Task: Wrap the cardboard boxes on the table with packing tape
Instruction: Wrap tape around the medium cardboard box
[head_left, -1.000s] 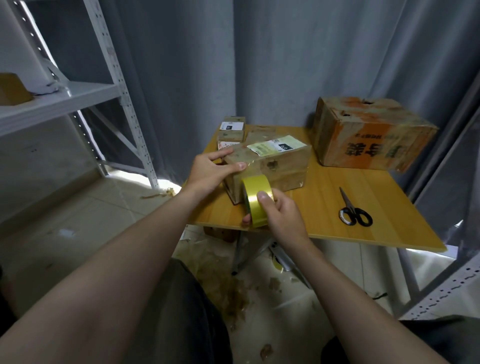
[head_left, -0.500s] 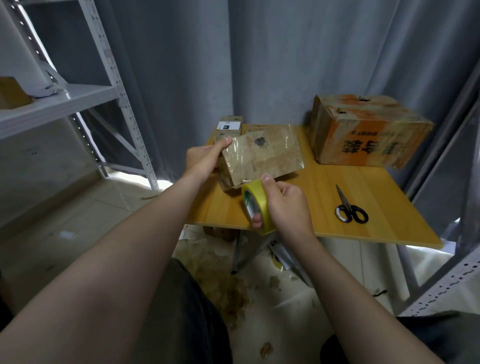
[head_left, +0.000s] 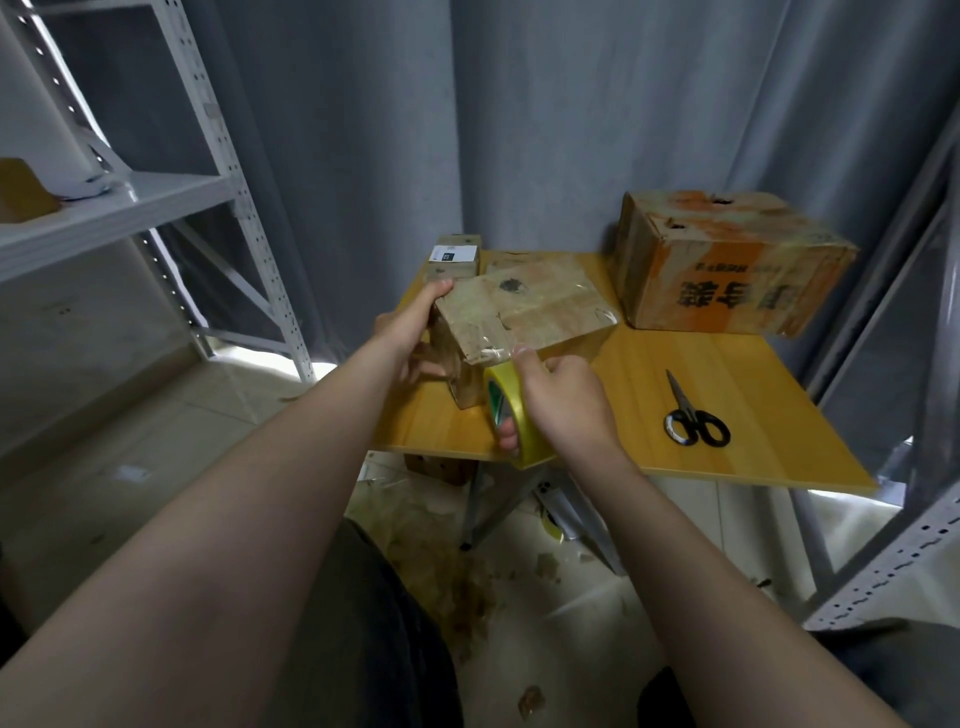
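White metal shelving (head_left: 156, 197) far left; grey curtain (head_left: 571, 130) behind. Left hand (head_left: 410, 338) grips the left end of the cardboard box (head_left: 524, 306). Box is tipped up on the wooden counter (head_left: 769, 447), near-left part, taped broad face toward camera, long axis left-right. Right hand (head_left: 561, 405) is curled round the yellow tape roll (head_left: 511, 415), thumb at the box's near edge. Scissors (head_left: 693, 415) lie to the right, handles nearest. Large orange-printed box (head_left: 727, 265) sits at back right.
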